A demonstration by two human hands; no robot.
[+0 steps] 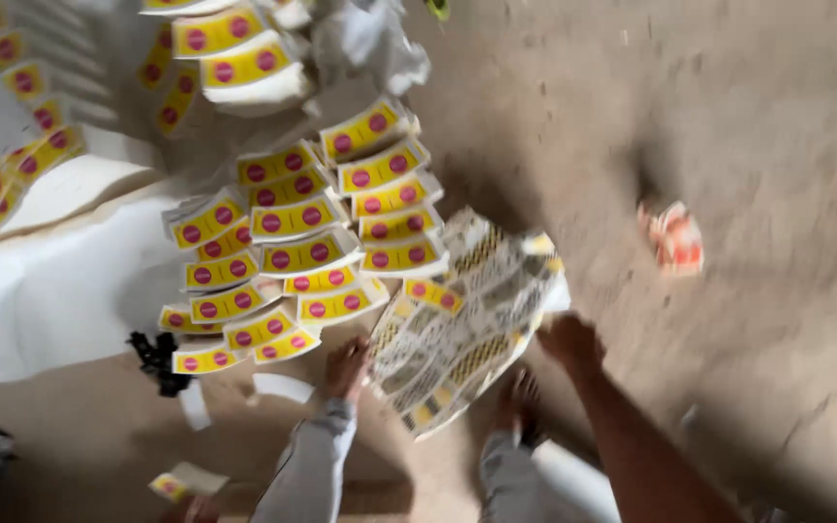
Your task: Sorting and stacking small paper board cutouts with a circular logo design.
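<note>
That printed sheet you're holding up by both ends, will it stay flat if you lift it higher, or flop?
Probably flop. The printed sheet looks thin like paper and already bows between the left hand and right hand, so it likely sags and is light. Its edges may crease or tear if tugged; motion blur hides finer detail.

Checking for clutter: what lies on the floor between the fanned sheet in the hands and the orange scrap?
In the head view, only bare concrete floor lies between the fanned sheet and the orange scrap.
</note>
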